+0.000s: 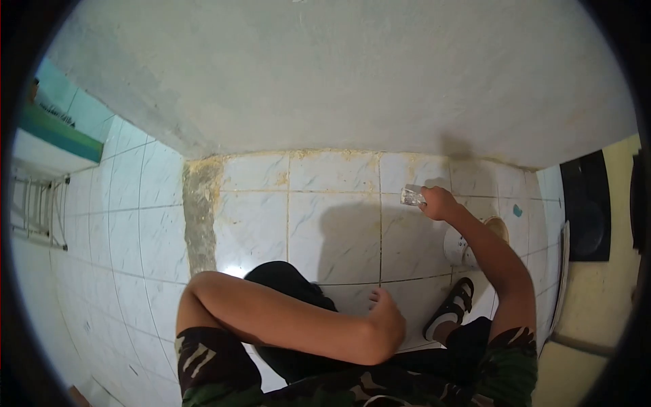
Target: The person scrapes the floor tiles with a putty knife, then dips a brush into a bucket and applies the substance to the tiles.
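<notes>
My right hand [439, 203] is closed around a putty knife [411, 196] with a pale, smeared blade, held out above the floor tiles in front of the wall. Its handle is hidden inside the fist. Below that forearm stands a white bucket [456, 248], partly covered by the arm. My left hand [388, 320] rests near my lap, the fingers loosely bent and slightly apart, with nothing seen in them.
A grey plastered wall [352, 74] rises ahead, with yellowish crumbs along its foot. A rough cement strip [199, 217] crosses the white tiles [251, 230]. A metal rack [37, 207] stands at left; a black panel [586, 207] is at right. My sandalled foot [450, 308] is near the bucket.
</notes>
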A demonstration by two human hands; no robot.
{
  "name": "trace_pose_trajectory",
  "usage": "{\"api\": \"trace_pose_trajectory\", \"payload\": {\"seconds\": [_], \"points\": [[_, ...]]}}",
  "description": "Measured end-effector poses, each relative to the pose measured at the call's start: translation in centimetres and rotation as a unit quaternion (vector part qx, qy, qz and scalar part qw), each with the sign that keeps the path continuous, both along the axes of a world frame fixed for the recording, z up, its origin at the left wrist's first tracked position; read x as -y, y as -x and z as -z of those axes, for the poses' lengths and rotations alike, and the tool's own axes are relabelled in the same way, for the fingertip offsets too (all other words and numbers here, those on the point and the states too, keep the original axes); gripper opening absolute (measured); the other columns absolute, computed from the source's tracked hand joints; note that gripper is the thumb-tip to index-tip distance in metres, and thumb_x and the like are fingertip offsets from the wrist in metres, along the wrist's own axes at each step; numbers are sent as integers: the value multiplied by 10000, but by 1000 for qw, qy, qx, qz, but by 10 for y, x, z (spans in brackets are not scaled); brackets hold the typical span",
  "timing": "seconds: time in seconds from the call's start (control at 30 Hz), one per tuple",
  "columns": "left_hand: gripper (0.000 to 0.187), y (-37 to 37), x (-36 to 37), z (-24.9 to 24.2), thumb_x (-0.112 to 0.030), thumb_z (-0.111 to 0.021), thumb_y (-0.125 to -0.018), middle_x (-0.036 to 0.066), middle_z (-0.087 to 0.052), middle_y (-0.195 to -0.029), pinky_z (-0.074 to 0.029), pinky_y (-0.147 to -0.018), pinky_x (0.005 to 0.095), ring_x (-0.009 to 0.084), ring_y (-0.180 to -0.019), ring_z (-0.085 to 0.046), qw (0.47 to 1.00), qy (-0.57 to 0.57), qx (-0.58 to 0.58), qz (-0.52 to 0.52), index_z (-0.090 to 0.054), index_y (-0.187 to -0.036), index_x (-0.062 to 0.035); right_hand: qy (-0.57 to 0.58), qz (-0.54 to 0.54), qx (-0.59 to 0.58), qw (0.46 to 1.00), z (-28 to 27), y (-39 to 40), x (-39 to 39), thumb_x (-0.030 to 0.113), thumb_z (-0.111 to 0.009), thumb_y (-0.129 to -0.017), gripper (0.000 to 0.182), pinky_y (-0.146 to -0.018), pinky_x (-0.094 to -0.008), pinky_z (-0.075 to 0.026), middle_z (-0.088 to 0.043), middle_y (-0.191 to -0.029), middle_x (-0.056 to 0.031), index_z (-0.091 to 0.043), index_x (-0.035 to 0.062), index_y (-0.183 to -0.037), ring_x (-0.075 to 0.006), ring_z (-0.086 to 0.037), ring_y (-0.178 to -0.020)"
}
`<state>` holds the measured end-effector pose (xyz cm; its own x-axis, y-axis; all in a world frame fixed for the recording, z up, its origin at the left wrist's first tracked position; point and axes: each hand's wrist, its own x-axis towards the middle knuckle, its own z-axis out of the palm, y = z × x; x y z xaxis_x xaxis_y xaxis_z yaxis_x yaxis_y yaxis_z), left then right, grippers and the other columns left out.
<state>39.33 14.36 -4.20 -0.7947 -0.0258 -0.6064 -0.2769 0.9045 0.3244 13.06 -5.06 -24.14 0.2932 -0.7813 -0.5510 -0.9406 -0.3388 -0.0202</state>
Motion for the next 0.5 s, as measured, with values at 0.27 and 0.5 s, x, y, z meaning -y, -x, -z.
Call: {"api": "trace_pose_trajectory", "payload": {"seconds": [0.27, 0.5], "points": [[247, -15, 21, 2, -220, -621, -921, 151, -728, -1091, -485, -923, 495, 322, -1069, -677, 997, -6, -70, -38, -755, -1040, -51, -67, -140, -17, 988, -45, -36, 10, 245, -545, -1015, 330, -863, -501, -561, -719, -1021, -214, -592, -13, -1215, -405, -698, -988], [317, -84, 19, 18, -268, -658, -958, 217, -686, -1110, -490, -978, 523, 364, -1102, -657, 938, -25, 17, -345, -664, -1137, -6, -69, -127, 40, 989, 46, -16, 53, 313, -536, -1049, 360, -856, -516, -567, -713, -995, -233, -649, -20, -1125, -409, -704, -976]]}}
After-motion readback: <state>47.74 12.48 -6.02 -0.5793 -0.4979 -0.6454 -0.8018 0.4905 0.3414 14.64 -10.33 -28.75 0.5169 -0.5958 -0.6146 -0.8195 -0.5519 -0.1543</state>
